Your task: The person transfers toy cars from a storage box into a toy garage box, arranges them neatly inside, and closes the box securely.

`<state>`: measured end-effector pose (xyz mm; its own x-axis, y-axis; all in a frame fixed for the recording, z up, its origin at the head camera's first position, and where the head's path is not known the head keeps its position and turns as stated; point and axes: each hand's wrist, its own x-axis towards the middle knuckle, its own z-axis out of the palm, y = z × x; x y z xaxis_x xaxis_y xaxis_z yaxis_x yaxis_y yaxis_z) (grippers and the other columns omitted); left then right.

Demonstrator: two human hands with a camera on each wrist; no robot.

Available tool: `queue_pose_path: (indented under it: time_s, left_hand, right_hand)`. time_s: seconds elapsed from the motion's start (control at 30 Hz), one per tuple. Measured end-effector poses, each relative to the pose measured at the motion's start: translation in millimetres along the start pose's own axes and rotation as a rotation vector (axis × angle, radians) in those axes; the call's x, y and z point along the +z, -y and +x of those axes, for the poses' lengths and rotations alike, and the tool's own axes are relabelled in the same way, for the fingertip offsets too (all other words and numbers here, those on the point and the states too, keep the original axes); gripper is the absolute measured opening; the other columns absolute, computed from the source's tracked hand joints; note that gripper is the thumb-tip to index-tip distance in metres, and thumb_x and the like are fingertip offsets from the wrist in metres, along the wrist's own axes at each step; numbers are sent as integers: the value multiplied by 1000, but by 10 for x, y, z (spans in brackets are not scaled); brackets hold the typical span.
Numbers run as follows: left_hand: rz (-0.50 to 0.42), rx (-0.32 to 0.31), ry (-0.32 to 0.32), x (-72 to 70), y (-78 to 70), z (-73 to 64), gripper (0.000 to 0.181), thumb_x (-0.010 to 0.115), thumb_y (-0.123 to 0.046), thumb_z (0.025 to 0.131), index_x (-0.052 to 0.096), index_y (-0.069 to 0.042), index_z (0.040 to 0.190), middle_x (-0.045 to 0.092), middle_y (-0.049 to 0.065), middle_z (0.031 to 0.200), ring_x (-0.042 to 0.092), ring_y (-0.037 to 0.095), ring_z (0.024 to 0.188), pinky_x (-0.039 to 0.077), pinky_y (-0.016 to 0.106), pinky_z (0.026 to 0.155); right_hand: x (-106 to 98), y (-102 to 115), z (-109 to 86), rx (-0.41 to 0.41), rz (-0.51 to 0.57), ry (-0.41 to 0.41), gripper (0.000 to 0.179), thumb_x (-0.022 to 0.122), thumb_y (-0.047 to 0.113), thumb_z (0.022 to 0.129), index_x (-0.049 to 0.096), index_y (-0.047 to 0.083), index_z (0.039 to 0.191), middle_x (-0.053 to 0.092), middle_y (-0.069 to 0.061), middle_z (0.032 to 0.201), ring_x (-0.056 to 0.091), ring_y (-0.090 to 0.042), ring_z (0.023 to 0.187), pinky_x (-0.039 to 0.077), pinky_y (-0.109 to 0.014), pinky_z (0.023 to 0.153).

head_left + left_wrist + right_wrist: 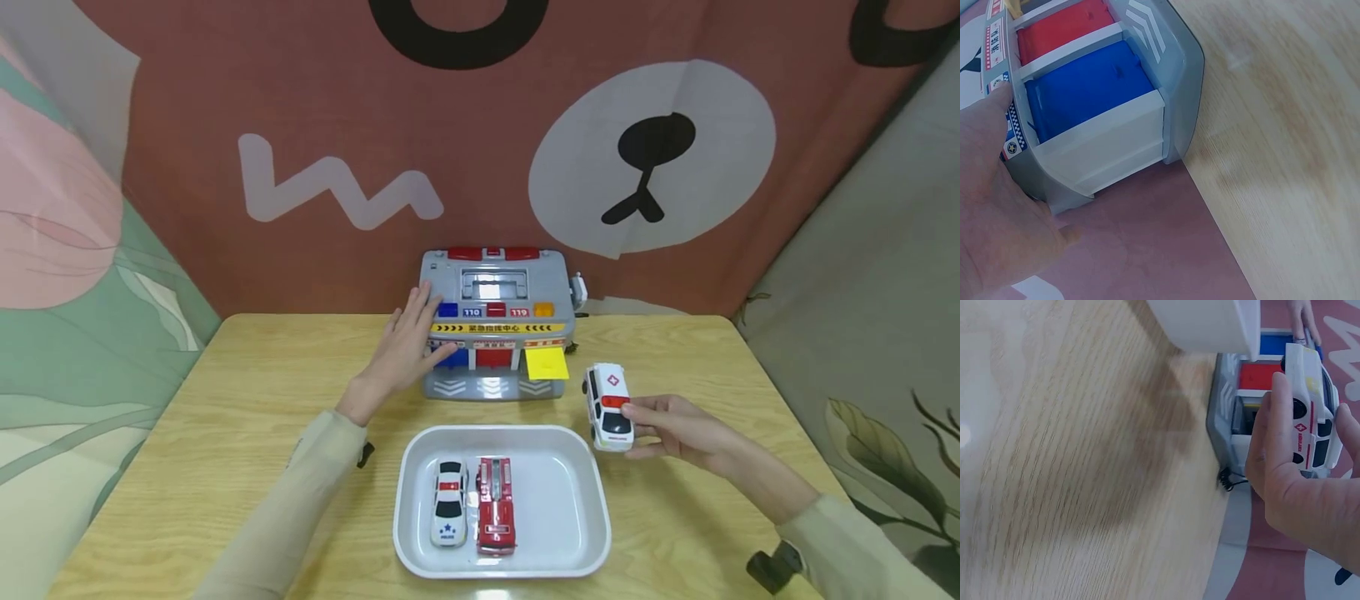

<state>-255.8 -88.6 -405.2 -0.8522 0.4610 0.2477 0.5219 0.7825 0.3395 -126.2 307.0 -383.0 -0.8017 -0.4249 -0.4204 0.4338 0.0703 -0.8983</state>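
A white toy ambulance (pixel 611 392) with a red cross on its roof is pinched between the thumb and fingers of my right hand (pixel 678 429), above the table right of the tray. In the right wrist view the ambulance (pixel 1311 406) shows its side. My left hand (pixel 405 342) rests with fingers spread on the left side of a grey toy garage (pixel 491 287). Blue and red doors are down on the garage; the yellow door (pixel 547 363) at its right is swung up. In the left wrist view the blue door (pixel 1088 90) lies close to my thumb.
A white tray (pixel 592 533) in front of the garage holds a white toy police car (pixel 449 504) and a red toy fire truck (pixel 496 504). All stand on a wooden table (pixel 247 442). A printed cloth (pixel 337 100) hangs behind the garage.
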Motion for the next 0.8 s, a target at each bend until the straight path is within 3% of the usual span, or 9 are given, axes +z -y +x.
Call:
queue_pose_path:
  time_s: [0.2,0.47,0.8]
  left_hand:
    - [-2,-3,7,-2,-20,0,85,53,-54,94,18,-7,154,-5,10,161,-5,28,147,10,57,114]
    - [0,-4,2,16,-1,-8,85,55,-53,93,18,-7,154,-4,10,161,-5,28,147,13,58,113]
    - [-4,4,-10,27,6,-4,84,54,-53,94,18,-7,154,-5,9,162,-6,26,147,13,58,113]
  right_hand:
    - [-115,-46,152,12,2,-87,66,55,20,100,21,-21,139,67,-7,107,66,-20,97,52,-43,87]
    - [-187,-86,356,29,-1,-93,70,55,19,99,16,-22,140,65,-10,107,64,-20,99,52,-43,89]
    - [-135,-160,567,70,-29,-161,71,61,16,96,21,-21,141,63,-14,114,64,-21,99,52,-43,88]
